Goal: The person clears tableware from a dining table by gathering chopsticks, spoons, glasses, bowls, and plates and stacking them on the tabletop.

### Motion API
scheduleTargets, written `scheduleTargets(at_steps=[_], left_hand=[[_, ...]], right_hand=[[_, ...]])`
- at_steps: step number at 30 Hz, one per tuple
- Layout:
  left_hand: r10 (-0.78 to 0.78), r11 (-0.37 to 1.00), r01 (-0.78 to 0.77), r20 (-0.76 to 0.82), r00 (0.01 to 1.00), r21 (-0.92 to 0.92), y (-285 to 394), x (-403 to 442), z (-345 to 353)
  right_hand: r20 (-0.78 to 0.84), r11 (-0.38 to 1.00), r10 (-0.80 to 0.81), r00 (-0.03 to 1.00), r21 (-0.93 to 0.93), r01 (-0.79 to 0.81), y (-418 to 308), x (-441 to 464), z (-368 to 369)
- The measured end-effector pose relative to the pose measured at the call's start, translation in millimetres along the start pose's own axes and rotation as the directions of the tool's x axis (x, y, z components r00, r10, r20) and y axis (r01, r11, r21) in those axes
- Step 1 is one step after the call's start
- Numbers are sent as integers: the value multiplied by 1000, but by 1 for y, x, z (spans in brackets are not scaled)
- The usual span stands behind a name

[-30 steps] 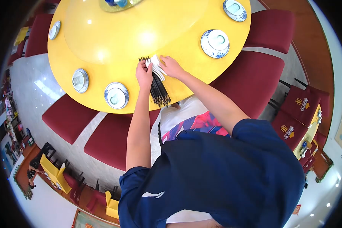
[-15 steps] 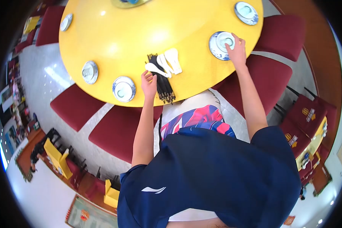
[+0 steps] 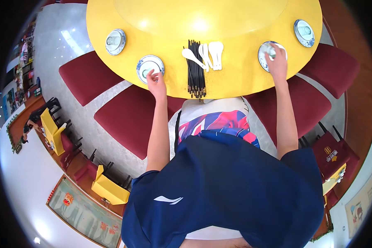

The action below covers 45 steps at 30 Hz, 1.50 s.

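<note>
Greenish and pale, with blurred edges, a small cup [image 3: 270, 51] lay between the thumb and fingers of the right hand [image 3: 278, 64], which were bent round it in what looked like a grasp; it sat on the thumb side, inward of the palm, over a blue-and-white porcelain plate [image 3: 262, 62], and whether it was lifted or resting could not be told. On the other side, a second cup [image 3: 145, 74] lay just off the fingertips of the left hand [image 3: 156, 85], toward the person's left, on the pale crockery stacked on a blue-rimmed saucer plate [image 3: 161, 62]; those fingers were loosely curled, and I cannot tell whether they gripped anything. Both cups looked round, with no long axis to follow, and each hand was nearest its own. Between the hands, nearer the left, lay a bundle of black chopsticks [image 3: 196, 79], slim and straight, their long axis running toward the person's lap, with gold-toned bands at the near ends. One glossy white spoon [image 3: 189, 53] slanted across them, while further smooth white spoons [image 3: 215, 53] overlapped just beside them on the right. All this rested on a round yellow table [image 3: 235, 74] with a shiny surface. Further out stood two more place settings [image 3: 116, 42] and padded maroon chairs [image 3: 122, 118], above grey, polished flooring [image 3: 49, 45].
</note>
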<state>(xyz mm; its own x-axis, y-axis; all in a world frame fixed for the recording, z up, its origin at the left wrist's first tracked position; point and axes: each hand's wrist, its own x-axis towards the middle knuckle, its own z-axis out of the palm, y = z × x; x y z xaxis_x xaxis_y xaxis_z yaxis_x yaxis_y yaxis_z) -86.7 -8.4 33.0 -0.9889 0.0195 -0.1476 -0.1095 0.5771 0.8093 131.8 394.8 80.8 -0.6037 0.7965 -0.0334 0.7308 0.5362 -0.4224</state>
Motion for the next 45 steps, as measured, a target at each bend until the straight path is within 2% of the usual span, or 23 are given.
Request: scheduleTargets(at_steps=[2, 4, 6, 8, 10, 12, 13, 15, 16, 18, 20, 23, 27, 30, 32, 33, 35, 38, 39, 43, 44, 45], left_hand=[[7, 1000, -7, -3, 1000, -24, 6, 6, -6], [73, 997, -74, 69, 995, 23, 8, 11, -8], [105, 993, -112, 120, 987, 48, 13, 14, 7], [136, 990, -141, 312, 940, -4, 35, 9, 31], [328, 930, -367, 382, 864, 32, 55, -1, 64], [379, 888, -457, 486, 788, 48, 84, -14, 92], [377, 891, -452, 489, 786, 40, 89, -16, 105], [575, 707, -696, 472, 668, 124, 95, -15, 130], [574, 709, -696, 477, 665, 117, 96, -10, 141], [535, 743, -648, 434, 725, 169, 96, -6, 160], [515, 783, -607, 402, 757, 138, 91, 4, 165], [479, 848, -524, 308, 822, 78, 80, 26, 143], [504, 818, -559, 300, 810, 135, 50, 48, 80], [519, 787, -576, 268, 812, 220, 35, 61, 31], [438, 701, -486, 223, 871, 522, 33, 65, 0], [440, 700, -487, 222, 870, 522, 29, 66, -11], [256, 653, -364, 259, 931, 664, 17, 64, -25], [208, 683, -396, 357, 911, 613, 7, 63, -37], [237, 679, -421, 363, 901, 601, 4, 64, -37], [283, 765, -467, 419, 862, 443, -10, 65, -42], [358, 734, -542, 444, 821, 410, -26, 71, -43], [281, 788, -473, 453, 846, 394, -27, 70, -43]], right_hand=[[101, 981, -115, 988, 168, 97, -16, -5, 24], [143, 971, -177, 974, 184, 150, -31, -12, 53], [200, 983, -136, 970, 148, 108, -48, -18, 69], [261, 992, -95, 960, 110, 69, -62, -24, 81], [237, 989, -108, 965, 120, 81, -68, -28, 91], [227, 989, -112, 967, 116, 88, -71, -28, 102], [215, 988, -116, 970, 124, 91, -74, -27, 104], [231, 985, -128, 965, 147, 96, -78, -27, 106], [243, 978, -146, 959, 181, 103, -82, -25, 107], [275, 973, -152, 949, 209, 95, -86, -26, 110], [251, 965, -218, 943, 201, 170, -91, -25, 112], [278, 959, -184, 943, 263, 109, -96, -26, 122], [343, 926, -145, 928, 376, 5, -104, -30, 127], [338, 919, -179, 924, 392, 34, -114, -30, 132], [361, 937, -142, 922, 350, 7, -121, -31, 132], [359, 936, -142, 922, 351, 7, -121, -32, 133], [350, 914, -169, 921, 406, 13, -114, -33, 132], [358, 908, -156, 920, 420, -9, -105, -41, 109], [353, 913, -153, 923, 407, -5, -98, -44, 101], [237, 936, -114, 965, 352, 24, -56, -59, 82], [174, 935, -119, 978, 351, 51, -37, -51, 71], [134, 949, -123, 983, 307, 76, -26, -39, 53]])
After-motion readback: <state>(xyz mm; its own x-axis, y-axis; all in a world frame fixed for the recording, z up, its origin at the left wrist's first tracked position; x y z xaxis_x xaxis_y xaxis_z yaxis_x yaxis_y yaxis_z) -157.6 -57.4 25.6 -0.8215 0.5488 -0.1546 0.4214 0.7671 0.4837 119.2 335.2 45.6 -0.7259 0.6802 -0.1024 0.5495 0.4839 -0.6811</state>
